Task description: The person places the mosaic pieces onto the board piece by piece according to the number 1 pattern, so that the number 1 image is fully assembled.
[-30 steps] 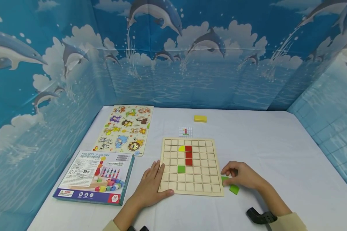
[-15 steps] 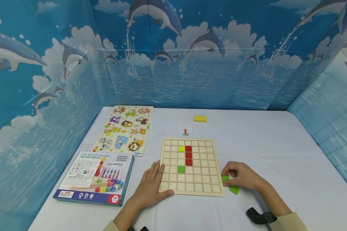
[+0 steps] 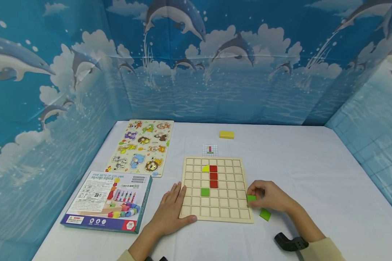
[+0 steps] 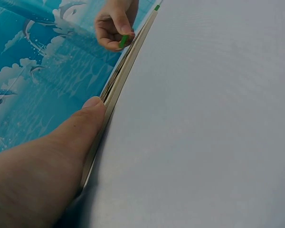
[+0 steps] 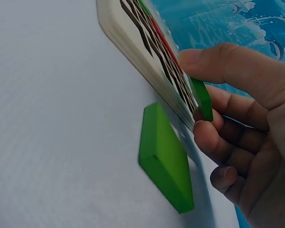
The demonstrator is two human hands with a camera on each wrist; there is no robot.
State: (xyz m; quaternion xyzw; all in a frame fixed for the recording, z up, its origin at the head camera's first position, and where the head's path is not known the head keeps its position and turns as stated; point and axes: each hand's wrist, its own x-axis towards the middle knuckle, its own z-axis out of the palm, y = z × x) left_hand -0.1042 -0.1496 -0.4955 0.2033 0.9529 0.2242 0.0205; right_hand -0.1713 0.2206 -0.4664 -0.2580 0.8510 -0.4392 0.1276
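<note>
A wooden grid board (image 3: 228, 204) lies flat in front of me. My left hand (image 3: 168, 210) rests along its left edge, fingers stretched out and thumb at the near corner. Just off the board's right edge, my right hand (image 3: 272, 195) pinches a green square tile (image 5: 202, 97) between thumb and fingers, raised from the cloth. Another green tile (image 3: 265, 214) lies on the cloth below that hand. On the grid sit a yellow piece (image 3: 206, 168), a column of red tiles (image 3: 213, 176) and one green tile (image 3: 205, 192).
Beyond the board lie a small pattern card (image 3: 210, 149) and a yellow block (image 3: 227, 135). To the left are an animal puzzle board (image 3: 140, 145) and a boxed toy set (image 3: 107, 201). A dolphin-print curtain (image 3: 196, 94) borders the white tablecloth (image 3: 300, 163).
My right hand has lifted a green tile from beside the other one and shifted slightly up and left toward the board. The left hand has stayed in place.
</note>
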